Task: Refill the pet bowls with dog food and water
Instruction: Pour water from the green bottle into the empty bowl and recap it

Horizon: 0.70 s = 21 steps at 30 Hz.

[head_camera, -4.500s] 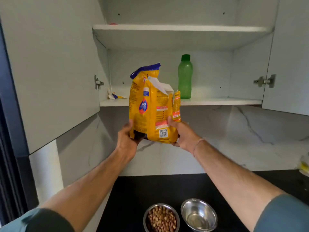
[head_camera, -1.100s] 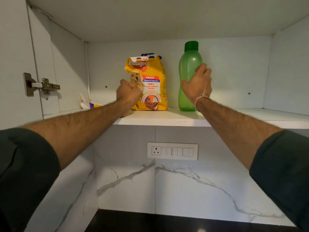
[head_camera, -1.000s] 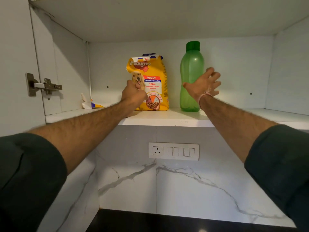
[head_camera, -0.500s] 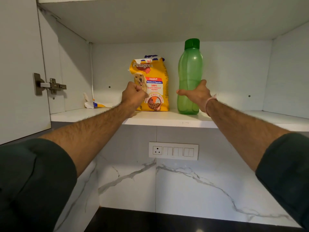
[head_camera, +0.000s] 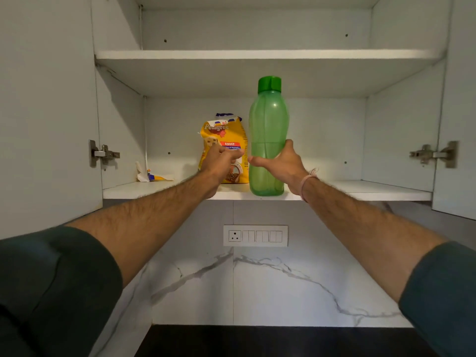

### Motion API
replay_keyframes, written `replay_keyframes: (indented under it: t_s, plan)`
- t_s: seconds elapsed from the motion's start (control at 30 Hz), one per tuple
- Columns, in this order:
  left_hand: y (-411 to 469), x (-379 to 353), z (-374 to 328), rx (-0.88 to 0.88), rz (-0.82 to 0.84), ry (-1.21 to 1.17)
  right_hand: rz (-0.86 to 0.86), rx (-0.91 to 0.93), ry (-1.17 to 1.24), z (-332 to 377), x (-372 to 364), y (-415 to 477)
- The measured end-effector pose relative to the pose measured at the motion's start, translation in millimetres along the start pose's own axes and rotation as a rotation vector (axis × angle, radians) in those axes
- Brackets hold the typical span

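Note:
The green water bottle [head_camera: 269,119] stands upright at the front edge of the lower cabinet shelf [head_camera: 360,189]. My right hand [head_camera: 280,166] is wrapped around its lower half. Just left of it, further back on the shelf, stands the yellow dog food bag [head_camera: 226,132]. My left hand [head_camera: 219,163] hovers in front of the bag's lower part with its fingers curled; whether it touches the bag is unclear. The pet bowls are out of view.
Both white cabinet doors, the left door [head_camera: 46,112] and the right door [head_camera: 461,99], hang open. A crumpled wrapper scrap [head_camera: 150,175] lies at the shelf's left. A switch panel [head_camera: 255,235] sits on the marble wall above the black countertop [head_camera: 257,341].
My right hand went from flat against the bottle to a grip low on it and drew it forward to the shelf's edge. The left hand stayed by the bag. The view pulled back.

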State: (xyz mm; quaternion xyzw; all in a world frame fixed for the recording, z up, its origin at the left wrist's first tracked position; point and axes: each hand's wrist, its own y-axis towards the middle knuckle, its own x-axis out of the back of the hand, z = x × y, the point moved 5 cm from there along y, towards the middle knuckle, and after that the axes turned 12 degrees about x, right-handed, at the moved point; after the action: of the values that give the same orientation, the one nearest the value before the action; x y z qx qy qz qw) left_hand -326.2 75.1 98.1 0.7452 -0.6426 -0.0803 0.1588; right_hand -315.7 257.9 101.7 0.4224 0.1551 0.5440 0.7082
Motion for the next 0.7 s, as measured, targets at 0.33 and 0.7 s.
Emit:
replay_keyframes:
  t_s: [0.33,0.7]
  plan:
    - [-86.3,3.9,-48.4,-0.16,0.117,-0.155,0.123,-0.045,-0.002,33.1,-2.3,-107.6]
    - [-138.1,-67.6,35.3,-0.028,0.246,0.048,0.152,-0.325,0.086,-49.7,12.0,-224.6]
